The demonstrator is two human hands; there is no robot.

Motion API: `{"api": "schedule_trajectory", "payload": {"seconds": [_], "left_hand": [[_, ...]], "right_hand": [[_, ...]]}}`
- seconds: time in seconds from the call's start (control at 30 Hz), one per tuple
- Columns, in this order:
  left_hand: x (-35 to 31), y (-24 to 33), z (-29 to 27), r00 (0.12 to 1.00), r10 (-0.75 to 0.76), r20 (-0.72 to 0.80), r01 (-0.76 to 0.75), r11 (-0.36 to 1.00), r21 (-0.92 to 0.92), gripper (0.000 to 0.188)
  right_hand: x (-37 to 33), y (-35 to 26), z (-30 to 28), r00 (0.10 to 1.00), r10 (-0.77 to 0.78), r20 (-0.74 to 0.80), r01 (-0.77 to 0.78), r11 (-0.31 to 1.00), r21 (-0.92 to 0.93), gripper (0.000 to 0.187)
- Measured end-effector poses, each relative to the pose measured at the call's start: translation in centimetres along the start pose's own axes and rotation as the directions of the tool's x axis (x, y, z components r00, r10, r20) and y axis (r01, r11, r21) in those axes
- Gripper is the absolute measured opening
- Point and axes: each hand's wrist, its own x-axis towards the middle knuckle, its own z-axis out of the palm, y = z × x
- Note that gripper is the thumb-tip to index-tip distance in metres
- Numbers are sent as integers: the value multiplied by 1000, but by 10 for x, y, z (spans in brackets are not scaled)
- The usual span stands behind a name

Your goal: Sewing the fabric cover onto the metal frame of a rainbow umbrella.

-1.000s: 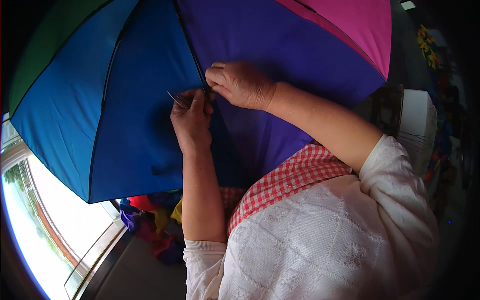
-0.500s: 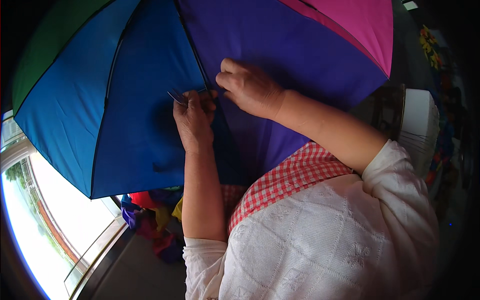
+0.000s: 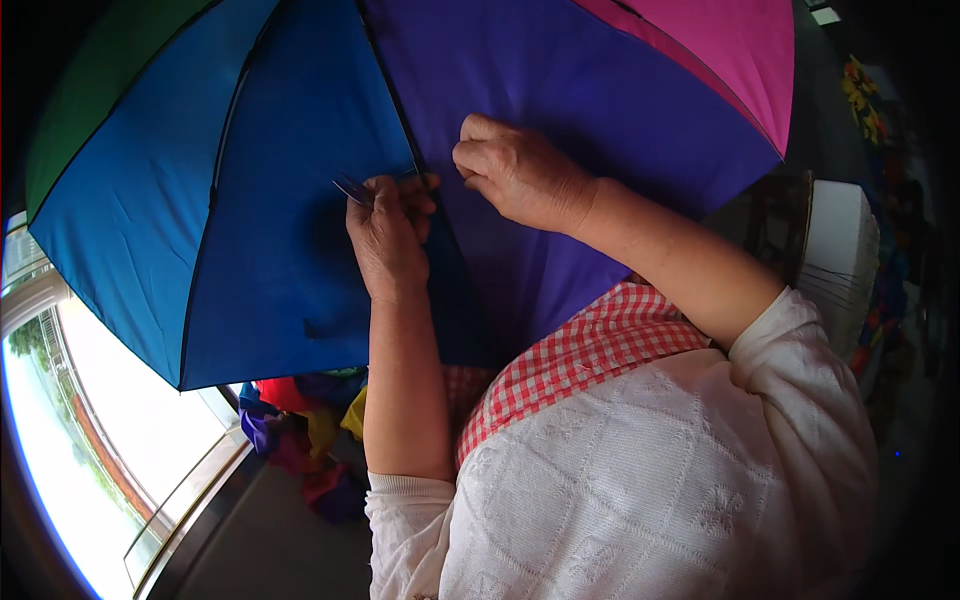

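An opened umbrella (image 3: 290,210) with green, blue, purple and pink panels spreads in front of me, its dark ribs facing me. My left hand (image 3: 390,235) is closed around a small metal tool (image 3: 350,188) with two thin prongs, possibly thread snips. Its fingertips meet the dark rib (image 3: 400,115) at the seam of the blue and purple panels. Over the purple panel, my right hand (image 3: 520,175) is closed in a pinch, a little apart from the left. Whatever lies between its fingertips is too small or hidden to make out.
Crumpled multicoloured cloth (image 3: 315,425) lies below the umbrella at the left, beside a bright window (image 3: 130,400). A white block-like object (image 3: 835,230) stands at the right, with yellow and red cloth (image 3: 860,95) farther back.
My right hand has shifted slightly to the right, away from the left hand. The left hand stays at the rib with the metal tool, and the umbrella has moved only slightly.
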Motion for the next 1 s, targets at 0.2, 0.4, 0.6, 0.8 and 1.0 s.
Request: {"api": "schedule_trajectory", "payload": {"seconds": [0.2, 0.4, 0.6, 0.8, 1.0], "left_hand": [[-1, 4, 3, 999, -24, -25, 24, 999, 28, 16], [1, 5, 3, 997, -64, -31, 66, 997, 44, 10], [1, 6, 0, 997, -83, -10, 83, 997, 11, 8], [-2, 14, 3, 993, -122, -7, 122, 992, 37, 8], [-4, 20, 5, 987, -157, -15, 158, 986, 52, 9]], "right_hand": [[0, -1, -1, 1000, 7, 0, -7, 1000, -6, 9], [-1, -4, -2, 1000, -13, 4, 13, 1000, 4, 9], [0, -20, -17, 992, -9, 122, 23, 993, -112, 4], [6, -31, -34, 984, 35, 172, 0, 980, -199, 6], [17, -45, -50, 973, -83, 217, 143, 950, -278, 11]]}}
